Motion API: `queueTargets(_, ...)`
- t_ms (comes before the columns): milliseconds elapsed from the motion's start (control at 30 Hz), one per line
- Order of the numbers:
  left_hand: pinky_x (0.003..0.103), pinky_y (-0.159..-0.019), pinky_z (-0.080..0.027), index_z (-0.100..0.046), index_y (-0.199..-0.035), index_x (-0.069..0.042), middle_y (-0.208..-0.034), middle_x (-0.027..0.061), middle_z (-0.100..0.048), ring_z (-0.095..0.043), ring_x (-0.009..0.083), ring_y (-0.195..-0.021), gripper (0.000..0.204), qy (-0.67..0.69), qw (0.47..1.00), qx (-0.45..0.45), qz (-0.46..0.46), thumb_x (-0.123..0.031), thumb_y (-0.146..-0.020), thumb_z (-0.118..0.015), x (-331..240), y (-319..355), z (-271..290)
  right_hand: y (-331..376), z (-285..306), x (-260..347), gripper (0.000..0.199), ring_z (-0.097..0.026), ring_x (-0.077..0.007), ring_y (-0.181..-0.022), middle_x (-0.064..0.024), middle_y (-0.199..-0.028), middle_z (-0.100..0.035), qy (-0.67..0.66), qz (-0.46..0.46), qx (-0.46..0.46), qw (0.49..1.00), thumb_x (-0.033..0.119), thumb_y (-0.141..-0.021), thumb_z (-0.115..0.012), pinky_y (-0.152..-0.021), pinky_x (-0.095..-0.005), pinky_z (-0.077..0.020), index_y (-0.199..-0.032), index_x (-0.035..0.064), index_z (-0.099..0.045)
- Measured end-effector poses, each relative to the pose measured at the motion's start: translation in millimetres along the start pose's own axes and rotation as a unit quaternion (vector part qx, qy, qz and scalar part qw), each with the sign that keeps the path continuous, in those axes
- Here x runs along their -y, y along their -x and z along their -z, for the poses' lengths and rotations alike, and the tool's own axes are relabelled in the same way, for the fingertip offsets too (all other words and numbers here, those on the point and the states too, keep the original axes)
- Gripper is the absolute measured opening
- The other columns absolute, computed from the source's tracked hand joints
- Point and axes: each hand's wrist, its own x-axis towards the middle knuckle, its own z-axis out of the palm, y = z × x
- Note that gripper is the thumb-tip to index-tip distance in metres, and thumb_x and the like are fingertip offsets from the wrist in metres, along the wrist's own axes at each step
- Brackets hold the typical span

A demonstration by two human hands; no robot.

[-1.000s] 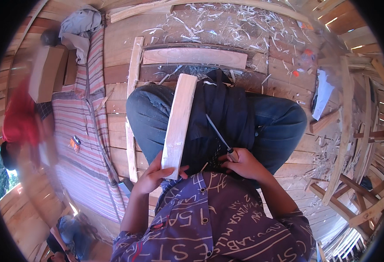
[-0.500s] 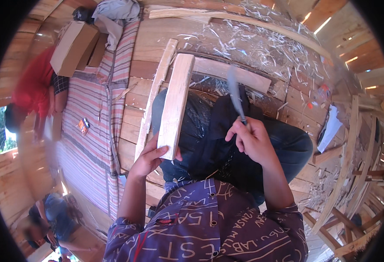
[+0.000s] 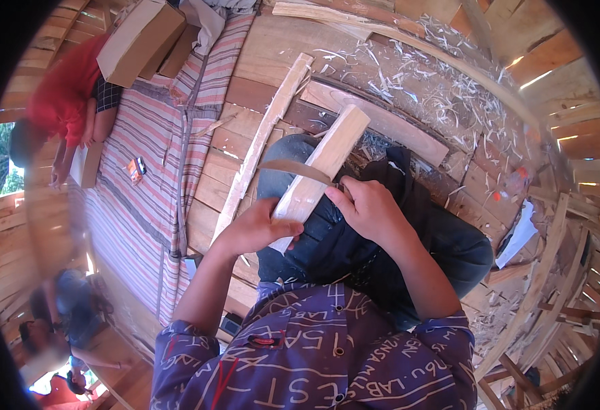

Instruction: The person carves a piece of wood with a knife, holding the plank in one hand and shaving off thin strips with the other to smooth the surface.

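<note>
Swinging down since a second ago — right hand now brings blade across plank, where before it was raised clear; likely shaving stroke underway. Left hand closed round plank's near end, fingers wrapped, bracing it on lap. Right hand fisted on blade handle — grip partly hidden. Plank slants over knees above wooden floor strewn with shavings.

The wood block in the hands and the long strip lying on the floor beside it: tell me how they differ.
The wood block is short and thick; the long strip is thin and far longer. The block is held at its near end by the left hand, resting on the lap, with a blade across it; the strip lies untouched on the floorboards. Both are pale bare wood, similarly slanted.
</note>
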Motion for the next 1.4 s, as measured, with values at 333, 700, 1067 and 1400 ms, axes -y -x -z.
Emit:
queueTargets(333,0.025,-0.054,-0.046,-0.054,-0.115,0.004,-0.075,0.0029,-0.061,-0.058,0.0098,-0.06,0.032,0.145,0.983,-0.074,-0.081,-0.013,-0.09,-0.067,18,9,-29,5,5,2,0.047,-0.062,-0.0337,-0.051,-0.0129,-0.053,-0.059,0.148,0.088,-0.039,0.984,0.047,-0.091,-0.059,-0.047,-0.0439,-0.0494,-0.066,0.0069,-0.056)
queueTargets(700,0.028,-0.054,-0.048,-0.049,-0.11,0.005,-0.072,0.0101,-0.063,-0.062,0.0132,-0.06,0.037,0.009,0.981,-0.157,-0.11,-0.022,-0.092,-0.066,24,-1,-43,-15,22,-14,0.053,-0.063,-0.0286,-0.049,-0.012,-0.055,-0.061,0.281,0.072,-0.146,0.946,0.057,-0.086,-0.059,-0.046,-0.0385,-0.0512,-0.068,0.0066,-0.06)
queueTargets(1067,0.029,-0.054,-0.049,-0.049,-0.111,0.005,-0.075,0.012,-0.065,-0.063,0.0152,-0.058,0.039,0.032,0.982,-0.133,-0.132,-0.024,-0.092,-0.066,23,0,-40,-61,58,-34,0.056,-0.065,-0.0331,-0.055,-0.0144,-0.057,-0.062,0.291,-0.005,-0.181,0.939,0.057,-0.089,-0.054,-0.052,-0.0441,-0.0518,-0.068,0.0066,-0.062)
queueTargets(1400,0.028,-0.057,-0.053,-0.046,-0.118,0.003,-0.083,0.0109,-0.063,-0.064,0.0151,-0.067,0.043,-0.027,0.983,-0.15,-0.104,-0.023,-0.091,-0.067,32,1,-39,-82,70,-37,0.062,-0.066,-0.0387,-0.073,-0.0205,-0.072,-0.065,0.272,-0.09,-0.105,0.952,0.06,-0.091,-0.049,-0.069,-0.0458,-0.0525,-0.077,0.0027,-0.067)
